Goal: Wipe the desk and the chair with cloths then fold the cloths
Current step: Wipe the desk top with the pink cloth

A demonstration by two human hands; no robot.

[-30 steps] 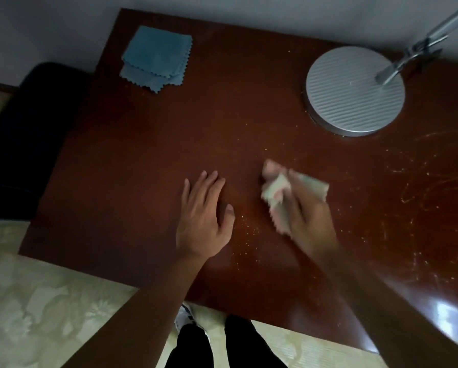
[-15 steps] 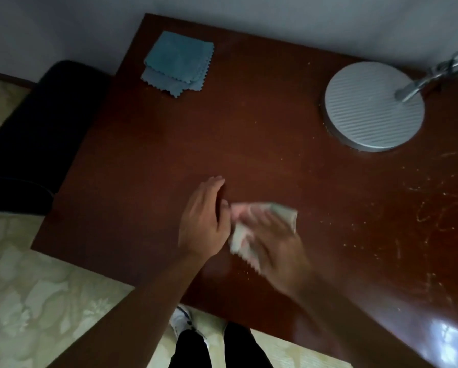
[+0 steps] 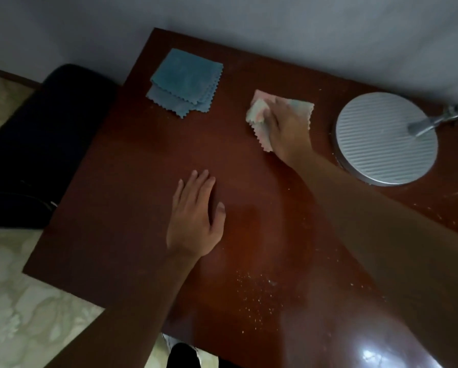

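A dark red-brown desk (image 3: 121,213) fills the view. My right hand (image 3: 286,131) presses a crumpled pastel cloth (image 3: 257,112) flat on the desk's far middle, fingers spread over it. My left hand (image 3: 196,216) lies flat on the desk near the centre, fingers together, holding nothing. A folded blue cloth (image 3: 185,81) with zigzag edges rests at the desk's far left corner. Pale crumbs (image 3: 257,293) are scattered near the front edge. A black chair (image 3: 36,144) stands left of the desk.
A round ribbed silver lamp base (image 3: 384,139) with a metal arm (image 3: 440,118) sits at the far right. A white wall runs behind the desk. Patterned pale floor (image 3: 23,301) shows at the lower left; my shoes and dark trousers (image 3: 185,354) are at the bottom.
My right hand has swept the pastel cloth from beside my left hand away toward the desk's far side. My left hand stays flat on the desk.
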